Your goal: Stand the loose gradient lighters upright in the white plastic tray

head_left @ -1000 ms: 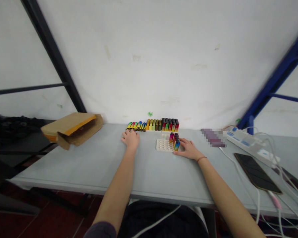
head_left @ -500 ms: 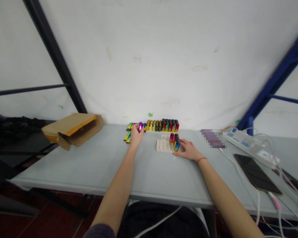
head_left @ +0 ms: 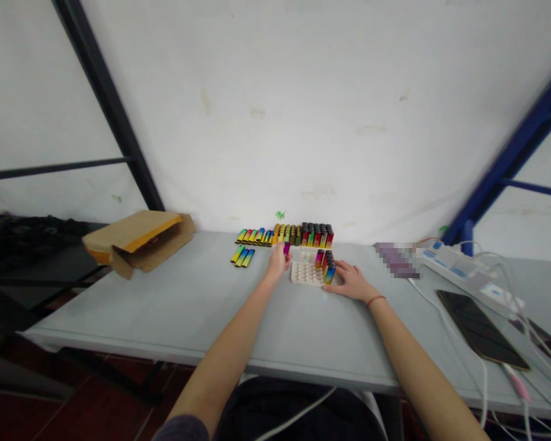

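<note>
In my left hand (head_left: pixel 279 264) is a shiny purple lighter (head_left: pixel 286 248), held upright in closed fingers just left of a white tray. The white tray (head_left: pixel 303 274) has rows of round holes. Several coloured lighters (head_left: pixel 329 269) stand upright in its right end. My right hand (head_left: pixel 351 282) grips that end, thumb at the front corner and fingers behind. More lighters (head_left: pixel 243 257) lie flat on the left, with another row (head_left: pixel 256 236) lying behind them. Upright yellow lighters (head_left: pixel 286 234) and dark-topped red and green lighters (head_left: pixel 317 235) are packed along the wall.
An open brown cardboard box (head_left: pixel 140 239) lies at the left of the grey table (head_left: pixel 174 312). On the right are a black phone (head_left: pixel 482 327), a white power strip (head_left: pixel 471 275) with cables, and a blurred purple item (head_left: pixel 397 260).
My left hand has moved right and toward me with the purple lighter, from the lying row to beside the tray. My right hand stays at the tray's end. The view has shifted slightly.
</note>
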`<state>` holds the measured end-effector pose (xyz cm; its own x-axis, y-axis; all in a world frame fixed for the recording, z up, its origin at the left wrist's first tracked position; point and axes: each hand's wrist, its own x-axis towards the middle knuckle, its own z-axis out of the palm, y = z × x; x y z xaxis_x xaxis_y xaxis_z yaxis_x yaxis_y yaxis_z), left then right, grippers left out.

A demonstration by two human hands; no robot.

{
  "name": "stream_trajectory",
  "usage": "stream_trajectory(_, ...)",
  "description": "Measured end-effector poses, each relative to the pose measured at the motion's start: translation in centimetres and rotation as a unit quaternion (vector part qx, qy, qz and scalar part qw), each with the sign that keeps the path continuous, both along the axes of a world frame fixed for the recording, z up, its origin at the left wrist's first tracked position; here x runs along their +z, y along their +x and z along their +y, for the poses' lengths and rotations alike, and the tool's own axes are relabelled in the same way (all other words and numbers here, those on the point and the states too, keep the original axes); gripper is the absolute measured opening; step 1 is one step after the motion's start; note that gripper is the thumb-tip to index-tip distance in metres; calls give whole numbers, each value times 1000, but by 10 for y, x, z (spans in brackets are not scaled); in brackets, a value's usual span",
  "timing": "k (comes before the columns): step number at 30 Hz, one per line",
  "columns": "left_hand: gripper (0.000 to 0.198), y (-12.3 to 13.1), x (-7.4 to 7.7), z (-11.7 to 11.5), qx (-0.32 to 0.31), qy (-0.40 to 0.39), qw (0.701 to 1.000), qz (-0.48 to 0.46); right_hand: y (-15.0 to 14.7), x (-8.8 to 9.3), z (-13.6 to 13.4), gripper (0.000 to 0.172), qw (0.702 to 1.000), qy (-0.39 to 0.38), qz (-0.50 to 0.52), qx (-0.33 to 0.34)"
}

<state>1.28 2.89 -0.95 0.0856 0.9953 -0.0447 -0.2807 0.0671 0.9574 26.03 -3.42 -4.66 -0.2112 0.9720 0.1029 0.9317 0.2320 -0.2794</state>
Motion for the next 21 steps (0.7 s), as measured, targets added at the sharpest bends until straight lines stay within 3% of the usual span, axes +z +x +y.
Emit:
stream_trajectory(5,50,6,0,-5,0,16,1000,-26,0,2,-1,83,1000,-7,0,0)
stream_trajectory(12,53,6,2,-8,14,-44,996,-70,0,2,-2,85,1000,-15,-2,-5)
stream_trajectory(17,61,6,3,-9,41,-101,994,-21,0,3,-2,86,1000,-13,-3,-3)
stream_trajectory(21,59,7,-1,-8,61,-76,995,-1,1,2,-1,83,1000,-8,1,1)
